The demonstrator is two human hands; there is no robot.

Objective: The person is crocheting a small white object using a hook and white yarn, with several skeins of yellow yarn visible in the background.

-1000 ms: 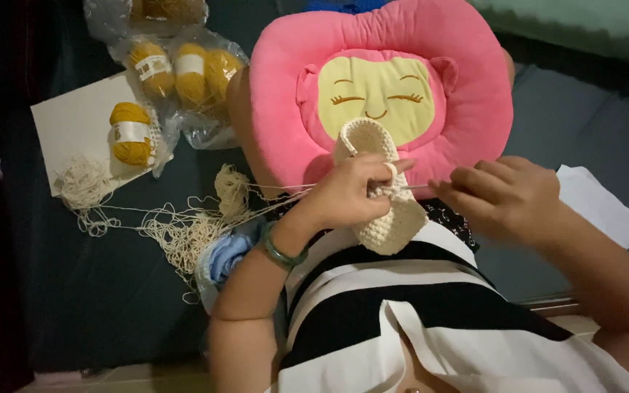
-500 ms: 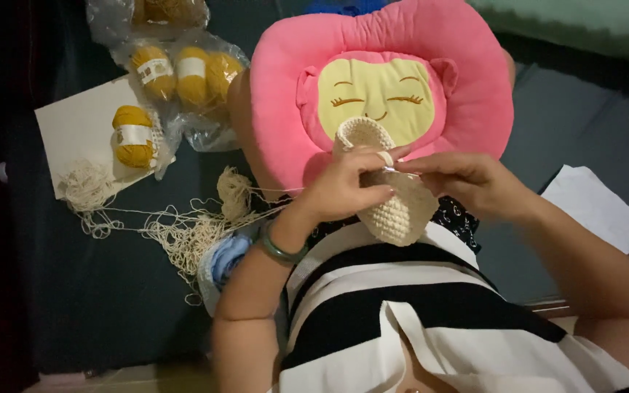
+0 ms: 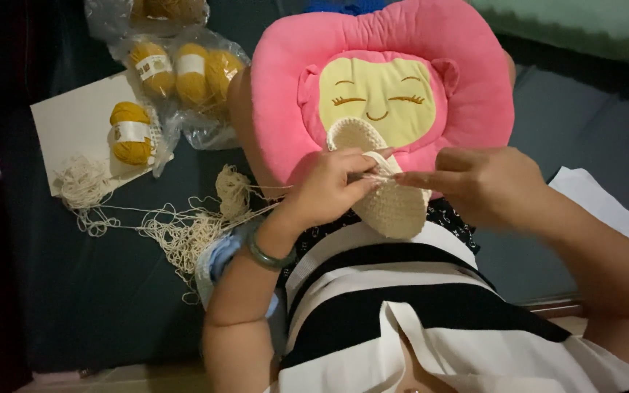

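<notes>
Dark floor (image 3: 111,306): yarn balls (image 3: 131,132), loose thread (image 3: 176,233) nr pillow (image 3: 380,80).

Dark floor (image 3: 96,306) carries white paper (image 3: 74,124), yellow yarn ball (image 3: 131,132), bagged yellow yarn (image 3: 183,73), and tangled cream yarn (image 3: 176,229)

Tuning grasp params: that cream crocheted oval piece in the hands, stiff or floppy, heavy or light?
Probably floppy: the crocheted piece is open yarn stitchwork, curling at the edge where the left hand pinches it. Likely light, held by fingertips of both hands, the right hand included. Textured stitches suggest it won't slip, though the trailing cream yarn could snag.
</notes>
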